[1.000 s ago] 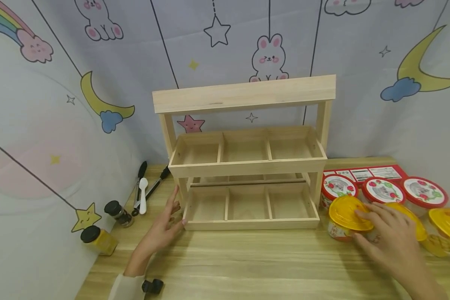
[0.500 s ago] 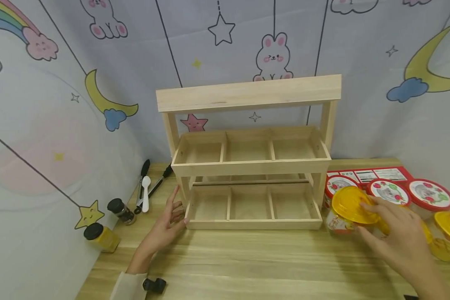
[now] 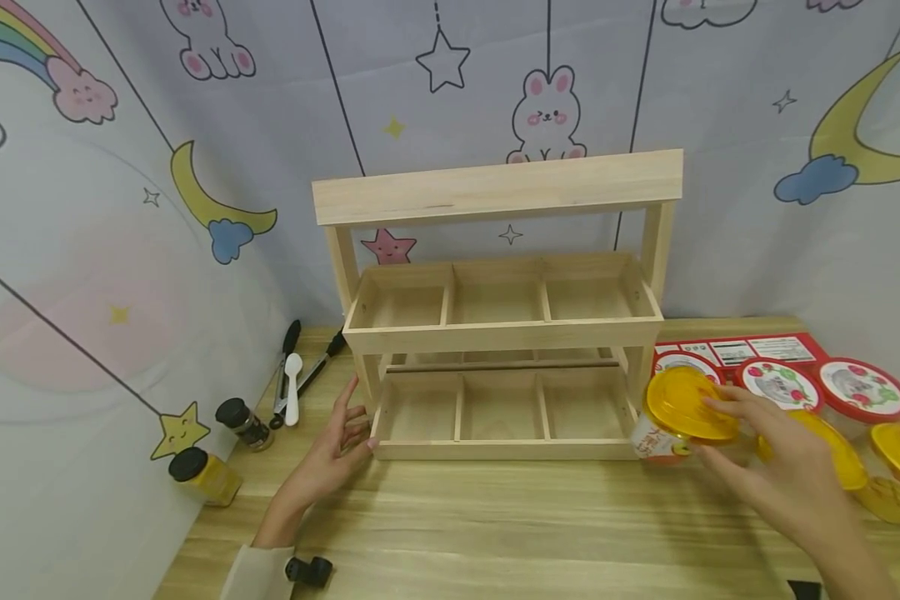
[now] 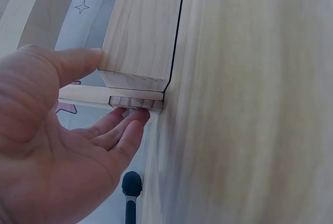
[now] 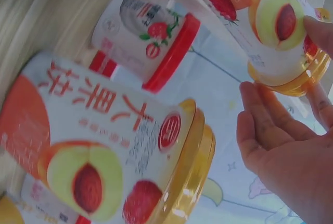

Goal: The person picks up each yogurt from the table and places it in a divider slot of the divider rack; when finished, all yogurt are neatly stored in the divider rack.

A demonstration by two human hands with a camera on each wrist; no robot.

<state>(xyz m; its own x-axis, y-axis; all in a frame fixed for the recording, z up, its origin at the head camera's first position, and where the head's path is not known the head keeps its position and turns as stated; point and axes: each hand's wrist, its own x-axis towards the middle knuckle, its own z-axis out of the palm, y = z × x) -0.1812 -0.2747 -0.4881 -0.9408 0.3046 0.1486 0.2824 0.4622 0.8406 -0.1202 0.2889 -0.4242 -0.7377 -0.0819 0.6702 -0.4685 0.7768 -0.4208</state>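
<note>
A two-tier wooden rack (image 3: pixel 498 337) with divided trays stands centrally in the head view. My right hand (image 3: pixel 780 467) grips a yellow-lidded yogurt cup (image 3: pixel 686 408) near the lid, beside the lower tray's right end. Peach pictures show on that cup's label (image 5: pixel 278 18) in the right wrist view; whether its base touches the table cannot be told. At the rack's lower left corner rests my left hand (image 3: pixel 326 462), its index finger extended along the side. In the left wrist view, the thumb and fingertips of the left hand (image 4: pixel 62 130) touch the wood.
Other yellow-lidded cups (image 3: pixel 821 442) and red-lidded cups (image 3: pixel 866 390) stand at right, before a red box (image 3: pixel 776 346). On the left are a dark-capped jar (image 3: pixel 243 423), a yellow jar (image 3: pixel 208 477), a white spoon (image 3: pixel 292 390) and black-handled tongs (image 3: pixel 322 365). A patterned cloth hangs behind.
The right hand has moved the yellow-lidded yogurt cup left, away from the other cups and toward the lower tray's right end. The left hand stays at the rack's corner.
</note>
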